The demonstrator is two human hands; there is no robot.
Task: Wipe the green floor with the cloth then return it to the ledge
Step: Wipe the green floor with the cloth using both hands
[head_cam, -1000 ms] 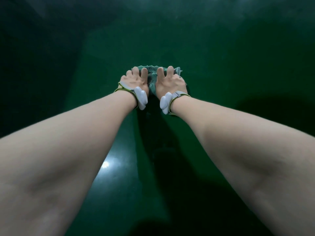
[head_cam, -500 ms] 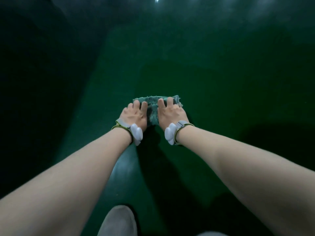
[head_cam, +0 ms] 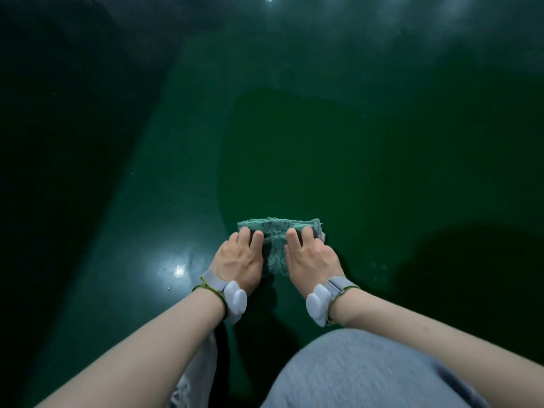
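A crumpled teal cloth (head_cam: 278, 242) with a faint printed pattern lies on the glossy green floor (head_cam: 294, 148) in the lower middle of the head view. My left hand (head_cam: 240, 260) presses on its left part and my right hand (head_cam: 309, 259) presses on its right part, fingers curled over the cloth's far edge. Both wrists carry grey straps with white pods. A darker, damp-looking patch of floor stretches beyond the cloth. No ledge is in sight.
My knee in grey trousers (head_cam: 368, 369) fills the bottom right, close behind the right wrist. A bright light reflection (head_cam: 178, 270) shines on the floor left of my left hand. The far left of the floor lies in deep shadow.
Both hands have dragged the cloth back toward me across the floor, leaving a darker streak ahead. My arms are more bent, and my grey-clad knee has come into view.
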